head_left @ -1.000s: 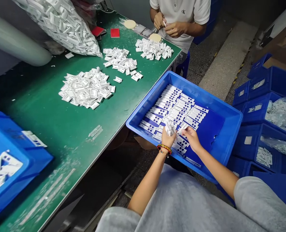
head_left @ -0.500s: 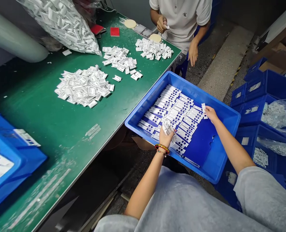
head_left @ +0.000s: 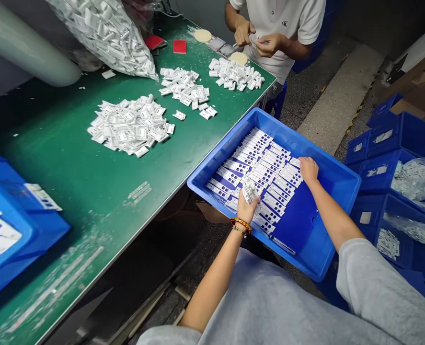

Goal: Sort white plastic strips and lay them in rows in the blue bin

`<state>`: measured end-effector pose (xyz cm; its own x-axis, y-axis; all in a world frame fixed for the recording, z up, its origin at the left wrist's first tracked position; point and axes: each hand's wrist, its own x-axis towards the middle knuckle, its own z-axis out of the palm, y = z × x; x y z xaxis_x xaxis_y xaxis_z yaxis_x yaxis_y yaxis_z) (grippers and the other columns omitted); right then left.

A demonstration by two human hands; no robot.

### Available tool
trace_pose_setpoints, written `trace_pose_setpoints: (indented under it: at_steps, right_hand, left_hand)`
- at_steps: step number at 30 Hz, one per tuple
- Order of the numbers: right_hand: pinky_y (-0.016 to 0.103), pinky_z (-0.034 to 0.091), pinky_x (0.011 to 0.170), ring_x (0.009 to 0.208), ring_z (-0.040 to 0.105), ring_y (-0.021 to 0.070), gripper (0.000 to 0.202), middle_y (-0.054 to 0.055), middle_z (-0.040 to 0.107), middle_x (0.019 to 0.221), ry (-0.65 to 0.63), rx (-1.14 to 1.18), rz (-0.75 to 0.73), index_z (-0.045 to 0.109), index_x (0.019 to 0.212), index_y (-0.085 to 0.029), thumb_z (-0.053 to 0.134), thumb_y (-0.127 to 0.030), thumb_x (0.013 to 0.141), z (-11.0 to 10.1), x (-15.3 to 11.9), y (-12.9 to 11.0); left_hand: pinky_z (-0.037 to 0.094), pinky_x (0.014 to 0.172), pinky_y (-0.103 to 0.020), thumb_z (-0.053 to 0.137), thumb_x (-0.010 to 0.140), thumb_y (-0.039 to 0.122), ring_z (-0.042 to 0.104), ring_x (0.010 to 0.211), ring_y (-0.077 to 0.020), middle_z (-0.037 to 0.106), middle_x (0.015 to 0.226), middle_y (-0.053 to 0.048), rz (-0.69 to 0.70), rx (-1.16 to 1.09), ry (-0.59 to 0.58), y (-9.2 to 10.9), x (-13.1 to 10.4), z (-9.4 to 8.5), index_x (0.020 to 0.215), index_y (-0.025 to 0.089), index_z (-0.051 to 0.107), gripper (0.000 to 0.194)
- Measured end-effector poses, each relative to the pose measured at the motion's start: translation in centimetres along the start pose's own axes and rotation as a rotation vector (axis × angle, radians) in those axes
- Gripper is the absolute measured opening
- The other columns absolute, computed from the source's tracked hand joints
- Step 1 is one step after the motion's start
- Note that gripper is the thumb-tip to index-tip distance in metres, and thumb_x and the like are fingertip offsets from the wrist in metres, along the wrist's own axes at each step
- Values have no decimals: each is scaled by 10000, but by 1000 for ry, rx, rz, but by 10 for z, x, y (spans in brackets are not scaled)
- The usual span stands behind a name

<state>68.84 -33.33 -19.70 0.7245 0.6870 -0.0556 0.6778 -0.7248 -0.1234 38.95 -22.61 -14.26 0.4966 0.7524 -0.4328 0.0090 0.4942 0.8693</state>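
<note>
My left hand point(head_left: 247, 205) is closed around a bunch of white plastic pieces point(head_left: 249, 188), held over the near-left part of a blue tray point(head_left: 341, 191). Inside the tray, slotted white plastic strips point(head_left: 264, 165) lie side by side in slanting rows on a dark blue sheet point(head_left: 294, 225). At the far end of the right-hand row is my right hand point(head_left: 308, 170), fingers bent down and pressed together on a white strip point(head_left: 295, 162) that they partly cover.
On the green table point(head_left: 64, 158) lie loose piles of white pieces point(head_left: 131, 125) and a full clear bag point(head_left: 106, 36). Another blue bin point(head_left: 28, 230) stands at left. Across the corner, a co-worker point(head_left: 280, 28) handles a small piece. Stacked blue bins point(head_left: 373, 187) line the right.
My right hand has lowered its white strip from above the sheet to the end of the right-hand row. The left hand stays put. The co-worker's hands have come together.
</note>
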Motion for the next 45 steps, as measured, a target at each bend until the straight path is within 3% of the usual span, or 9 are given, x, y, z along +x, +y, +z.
trace_pose_setpoints:
  at_steps: [7,9,13,17,20,24,30,36,45]
  right_hand:
    - [427,323,1054,1305,387,276,447,164,481,1404,27,49,-18,502,1335,-128,297,-131,937,-11,-29,-25]
    - [433,379,1026,1266,440,276,390,156,526,1347,18,318,-27,542,1286,-161,365,-239,948,-22,-55,-46]
    - [359,516,849,982,617,211,285,68,650,1116,-252,986,-126,632,1077,-231,523,-412,886,-36,-121,-100]
    - [316,534,706,801,622,193,260,43,641,857,-201,1261,116,598,879,-214,638,-456,790,-33,-169,-126]
    - [323,529,682,700,605,174,279,30,624,796,-112,1345,296,547,889,-217,591,-482,814,-32,-186,-107]
    - [279,468,583,566,562,148,192,-29,566,662,-117,1034,294,487,847,-232,556,-409,813,-36,-204,-60]
    - [260,414,628,771,672,217,143,69,706,825,-680,-5,24,575,950,-192,547,-176,810,-22,-224,-58]
    - [298,470,707,936,684,277,247,137,722,1009,-828,-65,-39,625,1031,-174,686,-227,798,-5,-220,-69]
    - [322,488,763,995,676,294,196,164,712,1060,-841,-66,-103,675,1010,-160,652,-276,853,-2,-225,-73]
  left_hand:
    - [530,750,-363,827,553,349,670,744,-203,708,783,-44,-110,49,-94,0,0,-4,899,158,626,444]
    - [530,746,-369,835,547,358,672,737,-210,718,781,-58,-115,60,-115,2,0,-4,875,153,641,433]
    - [520,770,-372,861,499,301,658,771,-229,707,761,-42,-53,232,-136,3,-2,0,809,163,663,393]
    - [513,801,-387,858,482,260,643,772,-230,690,745,-25,-6,325,-303,1,-10,8,772,185,651,364]
    - [540,749,-396,837,529,328,650,709,-213,693,747,-31,-104,185,-365,1,-14,8,778,183,624,358]
    - [550,665,-366,827,540,376,658,646,-187,661,741,3,-232,14,-252,4,-14,2,849,192,597,427]
    - [548,628,-343,867,473,355,674,620,-195,653,698,14,-263,28,-233,4,-12,3,822,179,622,462]
    - [534,660,-329,865,479,403,644,611,-173,668,648,-4,-184,180,-230,4,-10,4,747,153,669,415]
    - [503,617,-296,855,483,414,611,604,-157,642,639,11,-173,155,-161,4,-11,5,724,160,639,412]
